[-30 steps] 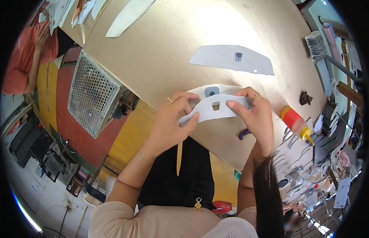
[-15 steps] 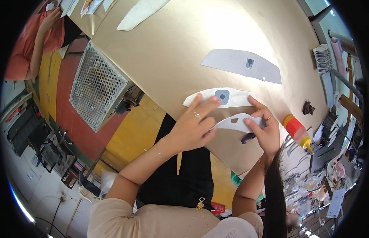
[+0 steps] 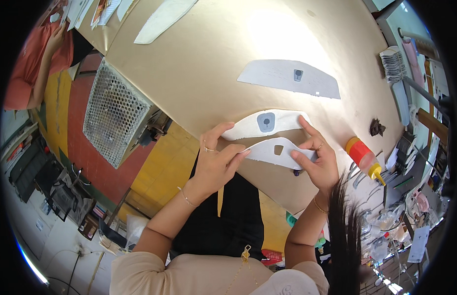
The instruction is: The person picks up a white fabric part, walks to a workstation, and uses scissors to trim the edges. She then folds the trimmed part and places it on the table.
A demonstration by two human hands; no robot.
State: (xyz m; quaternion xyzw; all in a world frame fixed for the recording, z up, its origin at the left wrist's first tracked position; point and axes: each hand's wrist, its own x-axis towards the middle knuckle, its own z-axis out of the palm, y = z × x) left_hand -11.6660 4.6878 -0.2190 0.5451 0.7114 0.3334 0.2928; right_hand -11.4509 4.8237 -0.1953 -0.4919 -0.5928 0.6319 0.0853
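Two curved white pieces of sheet material lie between my hands, one beyond the other. The nearer white piece with a cut-out hole [image 3: 260, 151] is raised and bowed. My left hand [image 3: 209, 160] pinches its left end between thumb and finger, while another finger reaches the left tip of the farther white piece with a grey patch [image 3: 243, 127]. At the right end, my right hand [image 3: 319, 162] has its thumb on the nearer piece and its index finger at the farther one's edge. Beyond them a grey curved piece with a dark patch [image 3: 272, 73] lies flat on the table.
The table [image 3: 189, 88] has a tan covering. A red-banded squeeze bottle with a yellow nozzle [image 3: 363, 157] lies right of my right hand, near a dark crumpled lump [image 3: 377, 128]. Another white piece [image 3: 164, 22] lies far left. A perforated metal box [image 3: 115, 115] stands beside the table, and a co-worker [image 3: 34, 73] is at the far left.
My left hand has moved left, off the middle of the farther piece to the left ends. The nearer piece is now spread wider and shows more of its face. The view has shifted slightly.
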